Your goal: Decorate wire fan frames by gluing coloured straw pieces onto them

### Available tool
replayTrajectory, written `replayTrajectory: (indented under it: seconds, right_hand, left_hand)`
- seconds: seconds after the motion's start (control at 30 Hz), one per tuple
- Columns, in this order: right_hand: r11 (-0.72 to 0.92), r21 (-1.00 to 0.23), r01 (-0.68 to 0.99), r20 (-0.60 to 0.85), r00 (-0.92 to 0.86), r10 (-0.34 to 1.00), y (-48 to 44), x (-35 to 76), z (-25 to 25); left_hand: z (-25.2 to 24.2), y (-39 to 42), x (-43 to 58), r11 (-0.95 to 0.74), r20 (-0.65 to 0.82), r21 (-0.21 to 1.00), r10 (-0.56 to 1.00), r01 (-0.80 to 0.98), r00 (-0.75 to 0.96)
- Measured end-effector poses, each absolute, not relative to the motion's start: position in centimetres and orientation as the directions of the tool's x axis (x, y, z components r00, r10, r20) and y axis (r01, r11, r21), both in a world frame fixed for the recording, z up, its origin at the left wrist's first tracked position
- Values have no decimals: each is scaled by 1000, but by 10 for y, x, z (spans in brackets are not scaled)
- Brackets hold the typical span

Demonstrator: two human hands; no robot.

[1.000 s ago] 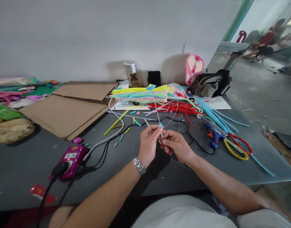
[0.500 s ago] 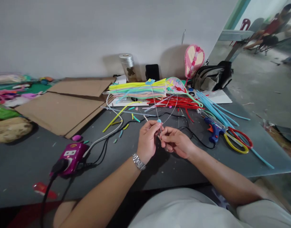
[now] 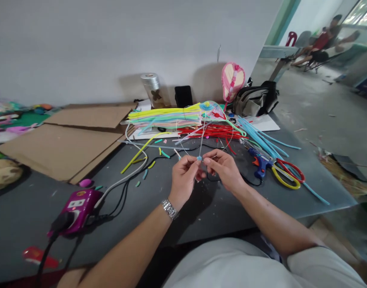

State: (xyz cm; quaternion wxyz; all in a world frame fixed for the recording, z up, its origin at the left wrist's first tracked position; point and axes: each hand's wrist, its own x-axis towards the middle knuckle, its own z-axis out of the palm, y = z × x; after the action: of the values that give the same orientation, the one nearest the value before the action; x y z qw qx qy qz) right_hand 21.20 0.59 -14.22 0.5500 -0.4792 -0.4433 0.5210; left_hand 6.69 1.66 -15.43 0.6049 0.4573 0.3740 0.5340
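Note:
My left hand and my right hand meet over the middle of the dark table, fingers pinched. Between them is a thin wire stem with a small light-blue bead at my fingertips. The stem rises to a blue flower-like piece above the stacked straws. A silver watch is on my left wrist.
Stacked yellow, green and pink straws, red straws and blue straws lie behind my hands. A blue glue gun, scissors, a magenta power strip, cardboard, a tin and a bag are around. People sit far right.
My hands have lifted slightly and shifted right with the stem, which now leans the other way. My right hand's fingers moved up to the bead. The view has turned rightward.

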Motion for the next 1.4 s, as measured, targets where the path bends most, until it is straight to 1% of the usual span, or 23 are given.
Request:
replayTrajectory:
  seconds: [0.1,0.27,0.47,0.67,0.83,0.97,1.13,1.4]
  right_hand:
    - [-10,-984,-178,-22,63,998,5,209,-144]
    - [3,-969,-246,-17,81,997,4,204,-144]
    - [15,-960,-280,-16,105,994,3,204,-142]
    - [10,-948,-318,-26,111,993,4,204,-141]
    - [13,-948,-319,-22,106,994,4,203,-140]
    - [36,-950,-311,0,114,994,3,202,-142]
    - [29,-962,-272,-6,125,992,3,201,-145]
    - [26,-960,-280,-10,127,992,6,201,-148]
  left_hand:
    - [-154,14,70,47,19,946,979,-320,202]
    - [-157,14,71,47,26,936,979,-350,202]
    - [-156,13,72,66,2,932,982,-356,187]
    - [-155,12,72,47,27,929,980,-367,195]
    - [-155,12,72,16,49,938,983,-346,178]
    - [-154,12,72,33,20,946,987,-323,161]
    - [-157,12,72,57,-13,950,990,-307,142]
    - [-158,13,73,79,-31,953,985,-292,167]
